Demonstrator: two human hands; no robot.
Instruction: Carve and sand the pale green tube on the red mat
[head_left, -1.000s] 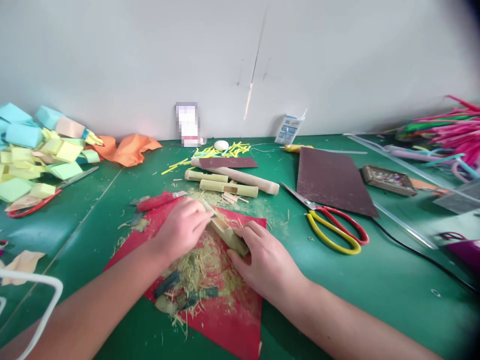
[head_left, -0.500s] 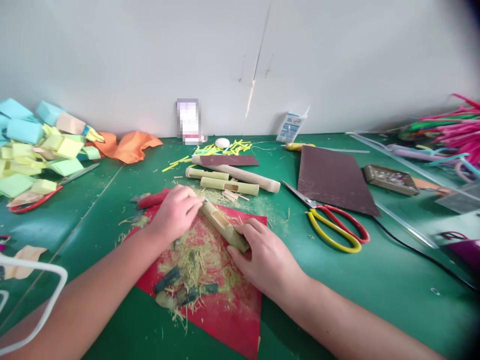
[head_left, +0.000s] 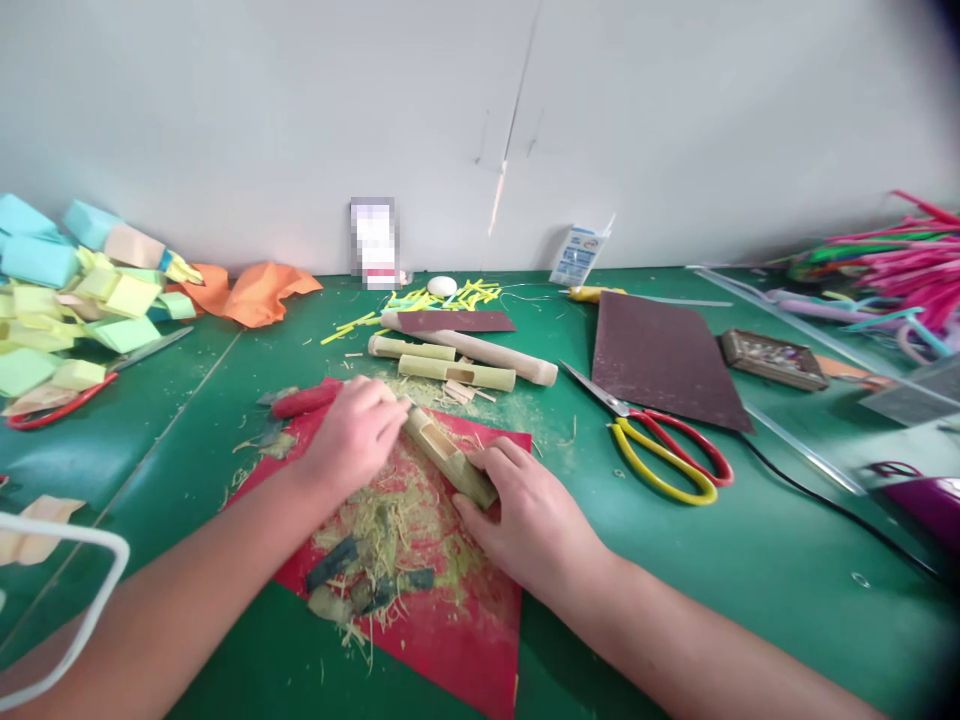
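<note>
A pale bamboo tube (head_left: 442,448) with a rectangular slot cut in its upper side lies slantwise over a red sheet (head_left: 457,650). My right hand (head_left: 529,510) wraps round its near end, thumb on the left side and fingers over the top. At the far end, my left hand (head_left: 360,430) is closed, its fingertips touching the tube; what it pinches there is mostly hidden, with only a small greyish edge showing. Fine shavings (head_left: 397,530) and dark green bamboo chips (head_left: 334,563) cover the sheet. A red-handled tool (head_left: 306,400) lies beyond my left wrist.
Further back lie a slotted bamboo piece (head_left: 457,373), a longer pale stick (head_left: 517,360) and yellow strips (head_left: 480,293). To the right are scissors (head_left: 667,460), dark sandpaper (head_left: 660,360) and a small box (head_left: 776,360). Folded paper pieces (head_left: 90,300) pile up at left; a white frame (head_left: 112,580) juts in.
My left hand has shifted very slightly at the tube's far end. The tube and my right hand stay nearly where they were; the whole view has moved a little.
</note>
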